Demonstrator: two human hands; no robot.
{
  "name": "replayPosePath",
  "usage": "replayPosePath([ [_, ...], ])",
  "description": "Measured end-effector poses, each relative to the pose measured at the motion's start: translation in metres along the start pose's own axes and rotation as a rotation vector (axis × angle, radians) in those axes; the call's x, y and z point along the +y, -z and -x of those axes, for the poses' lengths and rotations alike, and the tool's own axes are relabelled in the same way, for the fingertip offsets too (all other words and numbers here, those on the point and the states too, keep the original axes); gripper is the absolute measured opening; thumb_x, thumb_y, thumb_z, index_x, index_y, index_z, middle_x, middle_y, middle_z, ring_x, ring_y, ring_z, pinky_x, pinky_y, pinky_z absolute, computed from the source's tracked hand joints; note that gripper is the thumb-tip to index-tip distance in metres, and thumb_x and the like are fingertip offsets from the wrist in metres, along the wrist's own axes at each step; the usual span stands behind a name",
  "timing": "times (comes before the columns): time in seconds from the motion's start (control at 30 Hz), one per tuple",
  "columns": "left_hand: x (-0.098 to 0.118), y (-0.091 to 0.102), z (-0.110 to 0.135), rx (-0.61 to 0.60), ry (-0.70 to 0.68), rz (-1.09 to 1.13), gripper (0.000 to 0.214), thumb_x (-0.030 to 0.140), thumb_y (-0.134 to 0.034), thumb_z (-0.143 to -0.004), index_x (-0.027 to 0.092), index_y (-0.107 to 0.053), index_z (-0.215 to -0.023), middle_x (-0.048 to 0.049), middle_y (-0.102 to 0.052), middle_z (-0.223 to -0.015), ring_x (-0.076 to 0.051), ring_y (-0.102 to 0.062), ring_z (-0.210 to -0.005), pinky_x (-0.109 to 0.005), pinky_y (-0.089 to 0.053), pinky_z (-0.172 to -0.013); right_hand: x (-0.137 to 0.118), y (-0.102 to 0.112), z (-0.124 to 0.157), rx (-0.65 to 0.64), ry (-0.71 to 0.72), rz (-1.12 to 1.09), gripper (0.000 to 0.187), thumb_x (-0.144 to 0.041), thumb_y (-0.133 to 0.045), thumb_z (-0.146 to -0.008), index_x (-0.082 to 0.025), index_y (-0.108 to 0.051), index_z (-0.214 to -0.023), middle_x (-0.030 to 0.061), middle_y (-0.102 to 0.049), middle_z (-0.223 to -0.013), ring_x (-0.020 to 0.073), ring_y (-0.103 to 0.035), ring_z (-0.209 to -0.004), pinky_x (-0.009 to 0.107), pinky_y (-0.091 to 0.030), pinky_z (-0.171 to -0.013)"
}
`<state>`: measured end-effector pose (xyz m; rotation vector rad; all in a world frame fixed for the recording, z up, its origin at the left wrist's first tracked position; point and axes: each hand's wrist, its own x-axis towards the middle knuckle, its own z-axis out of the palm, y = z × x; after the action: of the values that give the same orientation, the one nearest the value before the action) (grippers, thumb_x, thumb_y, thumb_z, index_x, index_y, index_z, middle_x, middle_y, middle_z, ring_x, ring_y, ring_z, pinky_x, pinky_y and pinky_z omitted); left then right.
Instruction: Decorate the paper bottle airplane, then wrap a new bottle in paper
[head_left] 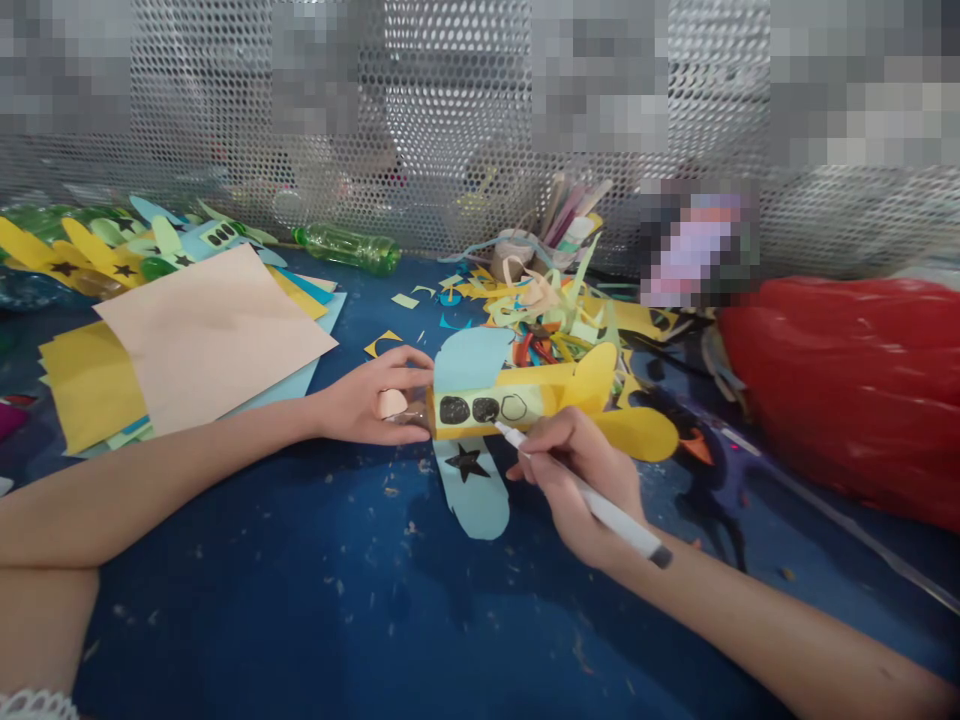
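A toy plane [540,378] of yellow and pale green paper, with light blue wings and yellow tail fins, lies on the blue table in front of me. My left hand [371,398] is closed around its nose, which looks like the clear neck of a plastic bottle. My right hand [589,465] grips a white marker [619,525], its tip at the middle window on the pale green strip. Two windows are filled in black and the third is only an outline. The near wing bears a black star [467,462].
Coloured paper sheets [217,340] are stacked at left, with more paper-and-bottle planes [112,255] behind. A green bottle [349,248] lies by the perforated metal screen [450,110]. Paper scraps [555,300] pile up behind the plane. A red shiny bag [847,390] sits at right.
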<state>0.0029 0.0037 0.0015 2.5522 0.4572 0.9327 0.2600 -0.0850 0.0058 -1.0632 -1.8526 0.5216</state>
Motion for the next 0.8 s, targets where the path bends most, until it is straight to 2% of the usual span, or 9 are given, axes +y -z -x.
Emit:
replayPosePath([
  [0.2,-0.0005,0.0004,0.0002,0.000,-0.008,-0.014,0.052,0.039,-0.073,-0.078,0.024,-0.055,-0.124,-0.0137,-0.055,-0.115,-0.027,-0.058,-0.107,-0.046,-0.052,-0.090,-0.0023,-0.0003,-0.0012,-0.044,0.032,0.032,0.010,-0.014,-0.048,-0.084,-0.023,-0.047,-0.081,-0.0056,-0.054,-0.057,0.0113,-0.059,-0.046,0.022,-0.044,-0.044],
  [0.4,-0.0007,0.0005,0.0003,0.000,-0.005,-0.020,0.052,0.039,-0.072,-0.078,0.026,-0.055,-0.125,-0.0127,-0.056,-0.116,-0.028,-0.057,-0.108,-0.045,-0.053,-0.089,-0.0014,-0.0002,-0.0007,-0.010,0.015,0.024,0.010,-0.014,-0.047,-0.085,-0.023,-0.048,-0.083,-0.0058,-0.054,-0.058,0.0116,-0.059,-0.047,0.022,-0.044,-0.044],
  [0.8,-0.0006,0.0002,-0.0001,0.001,0.000,-0.005,0.052,0.040,-0.073,-0.078,0.025,-0.056,-0.124,-0.0131,-0.056,-0.117,-0.028,-0.057,-0.108,-0.045,-0.052,-0.090,-0.0002,-0.0002,-0.0010,-0.045,0.016,0.023,0.009,-0.015,-0.048,-0.084,-0.023,-0.048,-0.082,-0.0055,-0.056,-0.058,0.0116,-0.059,-0.046,0.023,-0.045,-0.044],
])
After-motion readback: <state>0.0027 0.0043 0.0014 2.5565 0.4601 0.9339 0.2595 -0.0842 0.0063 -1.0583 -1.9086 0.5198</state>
